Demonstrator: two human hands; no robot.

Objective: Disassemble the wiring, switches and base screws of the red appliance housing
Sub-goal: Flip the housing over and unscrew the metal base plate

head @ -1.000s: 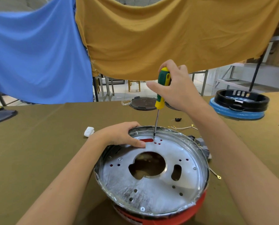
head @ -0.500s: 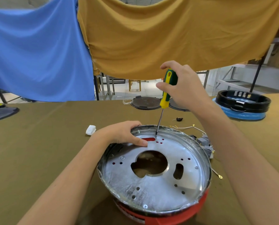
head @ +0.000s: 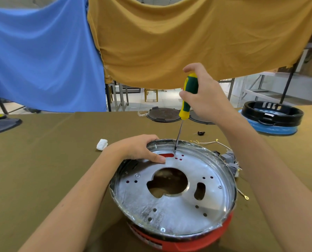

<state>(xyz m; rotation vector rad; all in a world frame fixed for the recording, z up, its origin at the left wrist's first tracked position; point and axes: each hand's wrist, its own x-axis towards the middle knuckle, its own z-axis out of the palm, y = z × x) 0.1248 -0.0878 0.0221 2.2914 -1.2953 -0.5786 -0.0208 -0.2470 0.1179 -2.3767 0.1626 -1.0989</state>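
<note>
The red appliance housing lies upside down on the table, its silver metal base plate facing up with a large central hole and several small holes. My left hand grips the far left rim, thumb flat on the plate. My right hand holds a green and yellow screwdriver nearly upright. Its tip sits at the far edge of the plate beside a red slot. One screw shows at the near rim. Loose wires and grey switch parts hang off the right side.
A white wad lies left of the housing. Two dark round lids sit at the far table edge, a small black part before them. A black ring on a blue base stands at the far right. Blue and mustard cloths hang behind.
My right hand with the screwdriver handle has shifted slightly right, and its fingers have loosened around the handle top. The tip stays at the same spot. My left hand has not moved.
</note>
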